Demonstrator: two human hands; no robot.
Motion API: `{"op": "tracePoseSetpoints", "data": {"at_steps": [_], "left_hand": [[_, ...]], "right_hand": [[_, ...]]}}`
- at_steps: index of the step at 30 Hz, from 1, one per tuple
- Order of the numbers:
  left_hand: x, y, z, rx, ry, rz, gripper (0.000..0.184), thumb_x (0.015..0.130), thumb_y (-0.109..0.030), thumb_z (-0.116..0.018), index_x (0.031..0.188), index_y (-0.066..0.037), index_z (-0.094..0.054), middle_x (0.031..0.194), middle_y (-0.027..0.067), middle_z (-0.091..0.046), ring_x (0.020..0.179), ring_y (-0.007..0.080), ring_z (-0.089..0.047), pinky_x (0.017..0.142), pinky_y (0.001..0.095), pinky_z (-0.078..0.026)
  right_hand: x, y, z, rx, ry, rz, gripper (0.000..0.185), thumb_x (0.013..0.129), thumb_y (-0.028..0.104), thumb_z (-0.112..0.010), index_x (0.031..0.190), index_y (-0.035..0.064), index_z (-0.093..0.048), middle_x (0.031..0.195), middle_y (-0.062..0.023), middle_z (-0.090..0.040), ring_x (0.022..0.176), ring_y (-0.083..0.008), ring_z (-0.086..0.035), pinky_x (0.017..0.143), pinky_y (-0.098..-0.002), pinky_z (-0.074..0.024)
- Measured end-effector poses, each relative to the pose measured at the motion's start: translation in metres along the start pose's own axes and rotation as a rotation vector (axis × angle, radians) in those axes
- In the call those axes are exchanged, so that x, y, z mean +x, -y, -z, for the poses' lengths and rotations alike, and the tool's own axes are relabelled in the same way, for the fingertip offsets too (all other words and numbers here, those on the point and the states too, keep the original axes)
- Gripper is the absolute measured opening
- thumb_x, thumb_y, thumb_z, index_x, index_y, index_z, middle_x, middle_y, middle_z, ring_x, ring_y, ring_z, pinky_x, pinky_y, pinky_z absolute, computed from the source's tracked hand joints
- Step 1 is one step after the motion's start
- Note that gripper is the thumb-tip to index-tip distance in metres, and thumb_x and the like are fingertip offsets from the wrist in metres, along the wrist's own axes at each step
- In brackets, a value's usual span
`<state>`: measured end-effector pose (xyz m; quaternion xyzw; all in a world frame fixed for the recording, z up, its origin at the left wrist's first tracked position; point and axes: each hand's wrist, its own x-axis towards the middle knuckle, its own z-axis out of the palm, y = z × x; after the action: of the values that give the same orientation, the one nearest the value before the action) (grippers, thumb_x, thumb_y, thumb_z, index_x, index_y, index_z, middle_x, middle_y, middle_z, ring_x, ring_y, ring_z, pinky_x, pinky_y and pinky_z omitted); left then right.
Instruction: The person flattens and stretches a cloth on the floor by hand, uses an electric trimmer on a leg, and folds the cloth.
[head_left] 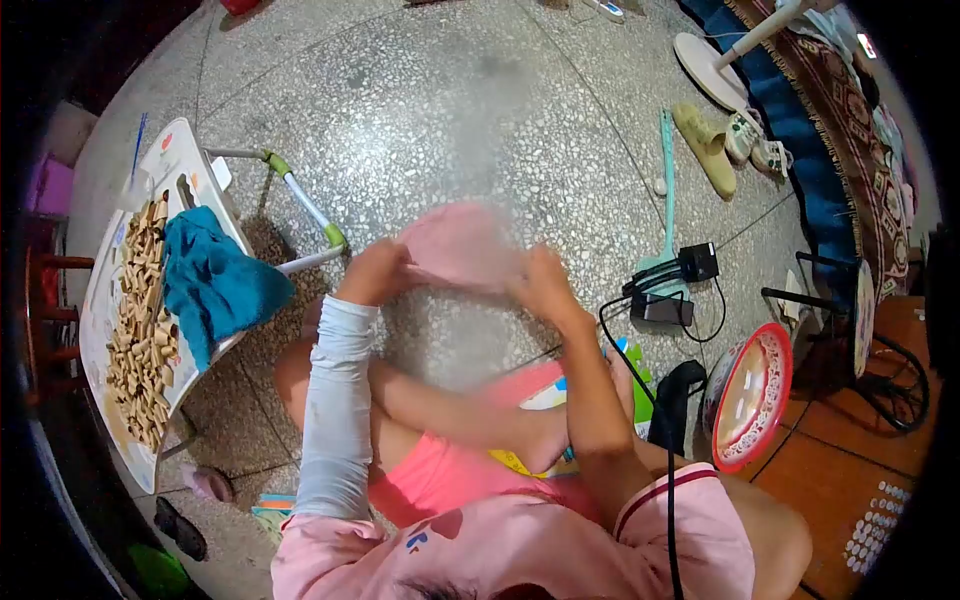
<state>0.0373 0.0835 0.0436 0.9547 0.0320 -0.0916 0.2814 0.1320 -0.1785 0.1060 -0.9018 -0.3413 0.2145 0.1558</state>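
A pink cloth point(455, 240) is stretched between my two hands above the speckled floor; its right part is blurred, so I cannot make out what kind of item it is. My left hand point(378, 272), at the end of a pale arm sleeve point(343, 410), grips the cloth's left end with curled fingers. At the right end, my right hand point(545, 287) pinches the cloth's edge. Both hands are in front of my crossed legs.
On the left, a white folding table point(115, 455) bears many small tan pieces point(135, 350) and a teal towel point(215, 275). To the right are black adapters with cables point(665, 305), a turquoise fly swatter point(667, 190), slippers point(705, 150) and a red-rimmed basin point(783, 370).
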Motion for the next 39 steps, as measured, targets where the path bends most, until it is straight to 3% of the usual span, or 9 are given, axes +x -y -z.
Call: {"op": "tracePoseSetpoints", "data": {"at_steps": [1,6,12,16,21,26,33,37,39], "left_hand": [[-0.001,-0.002,0.001,0.025,0.025,0.076,0.021,0.072,-0.011,-0.069,0.091,-0.005,-0.063,0.08,0.0126,-0.058,0.076,0.0315,-0.055,0.069,0.0386,-0.047],[0.002,-0.026,0.025,0.013,-0.591,-0.018,0.019,0.073,-0.004,-0.065,0.091,-0.004,-0.06,0.079,0.0125,-0.053,0.078,0.0301,-0.055,0.069,0.0385,-0.047],[-0.003,-0.052,0.047,-0.036,-1.093,-0.272,0.016,0.072,0.0,-0.062,0.085,-0.004,-0.055,0.081,0.0109,-0.053,0.073,0.0298,-0.053,0.083,0.0412,-0.049],[-0.017,-0.065,0.047,-0.097,-1.349,-0.336,0.015,0.077,-0.002,-0.062,0.09,-0.003,-0.055,0.083,0.0112,-0.055,0.079,0.0295,-0.056,0.083,0.0406,-0.049],[-0.015,-0.054,0.042,-0.343,-1.126,-0.168,0.022,0.072,0.003,-0.061,0.093,-0.002,-0.058,0.089,0.0114,-0.055,0.083,0.0258,-0.056,0.072,0.0327,-0.047],[-0.008,-0.07,0.053,-0.133,-1.334,-0.233,0.021,0.073,0.007,-0.056,0.091,-0.003,-0.058,0.085,0.0096,-0.054,0.081,0.0237,-0.054,0.07,0.0306,-0.046],[-0.013,-0.043,0.032,-0.932,-0.419,0.094,0.007,0.078,0.003,-0.048,0.08,-0.002,-0.053,0.07,0.0012,-0.05,0.061,0.009,-0.047,0.056,0.0255,-0.041],[-0.016,-0.034,0.032,-0.985,0.081,0.086,0.009,0.078,-0.006,-0.047,0.081,-0.001,-0.055,0.071,0.0016,-0.055,0.064,0.009,-0.052,0.058,0.0253,-0.043],[-0.008,-0.013,0.017,-0.78,-0.001,0.013,0.017,0.078,-0.009,-0.051,0.091,0.0,-0.058,0.076,0.0065,-0.058,0.073,0.013,-0.055,0.068,0.0281,-0.046]], "right_hand": [[-0.001,-0.004,-0.007,0.025,-0.058,0.011,0.028,0.071,0.018,-0.066,0.094,0.0015,-0.064,0.085,-0.0196,-0.059,0.083,-0.0364,-0.054,0.074,-0.046,-0.0438],[-0.003,0.004,0.011,0.123,-0.303,0.086,0.018,0.076,0.015,-0.065,0.087,0.0015,-0.059,0.084,-0.0141,-0.06,0.081,-0.028,-0.056,0.072,-0.0402,-0.0447],[-0.016,0.021,0.044,0.977,-0.233,-0.23,0.007,0.082,0.005,-0.057,0.088,0.0048,-0.053,0.091,-0.0035,-0.056,0.086,-0.0088,-0.05,0.076,-0.0253,-0.0434],[-0.028,0.011,0.047,1.085,-0.354,0.127,0.014,0.079,-0.005,-0.049,0.088,0.0047,-0.053,0.096,-0.0039,-0.052,0.08,-0.0093,-0.051,0.071,-0.0242,-0.0438],[-0.021,0.013,0.047,0.976,-0.412,0.044,0.018,0.078,-0.008,-0.046,0.09,0.0025,-0.054,0.096,-0.0036,-0.052,0.081,-0.0082,-0.05,0.073,-0.0214,-0.0414],[-0.012,0.022,0.05,0.944,-0.677,0.186,0.02,0.08,-0.007,-0.046,0.094,0.0013,-0.058,0.093,-0.0012,-0.054,0.074,-0.0063,-0.048,0.069,-0.02,-0.0391],[-0.021,-0.014,0.022,0.731,-0.345,0.019,0.019,0.077,-0.003,-0.047,0.091,0.003,-0.06,0.079,0.0014,-0.055,0.071,-0.0053,-0.048,0.064,-0.0195,-0.0385],[-0.035,-0.017,0.026,0.92,-0.005,-0.077,0.017,0.077,0.001,-0.046,0.088,0.0012,-0.059,0.074,0.002,-0.053,0.067,-0.0067,-0.048,0.062,-0.0211,-0.0412],[-0.031,-0.017,0.026,0.905,-0.071,-0.15,0.019,0.078,0.002,-0.047,0.093,0.001,-0.059,0.08,-0.0022,-0.057,0.072,-0.0119,-0.053,0.068,-0.0256,-0.0438]]}}
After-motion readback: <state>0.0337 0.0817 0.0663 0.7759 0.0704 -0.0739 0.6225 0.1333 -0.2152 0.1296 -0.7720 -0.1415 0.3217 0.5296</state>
